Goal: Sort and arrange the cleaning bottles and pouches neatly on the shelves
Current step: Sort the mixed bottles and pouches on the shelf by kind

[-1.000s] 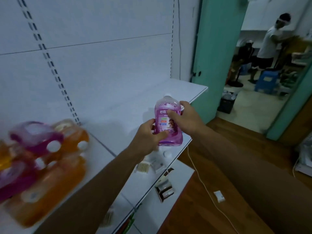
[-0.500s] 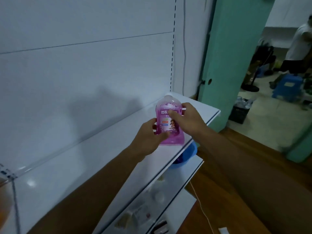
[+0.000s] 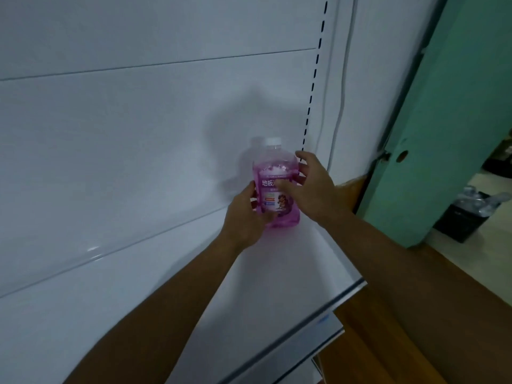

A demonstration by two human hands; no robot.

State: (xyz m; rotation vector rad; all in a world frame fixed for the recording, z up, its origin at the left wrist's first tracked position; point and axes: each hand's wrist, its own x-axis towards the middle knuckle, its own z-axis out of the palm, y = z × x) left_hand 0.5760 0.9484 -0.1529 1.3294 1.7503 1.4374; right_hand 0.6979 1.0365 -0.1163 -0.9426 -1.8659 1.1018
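Observation:
A purple bottle (image 3: 277,173) with a white cap and a printed label stands upright at the far right end of the white shelf (image 3: 138,300), near the back panel. My left hand (image 3: 246,214) grips its lower left side, fingers wrapped under the label. My right hand (image 3: 310,184) holds its right side and front, thumb across the label. Whether the bottle's base touches the shelf is hidden by my hands.
A white back panel (image 3: 138,134) with a slotted upright (image 3: 313,87) rises behind the shelf. A teal door (image 3: 457,120) stands to the right, with a black crate (image 3: 465,217) of bottles beyond it. Wooden floor (image 3: 388,342) lies below the shelf edge.
Both hands carried the purple bottle from the shelf's front edge back toward the rear right corner. The view swung right, so the orange and purple bottles at the left left the frame.

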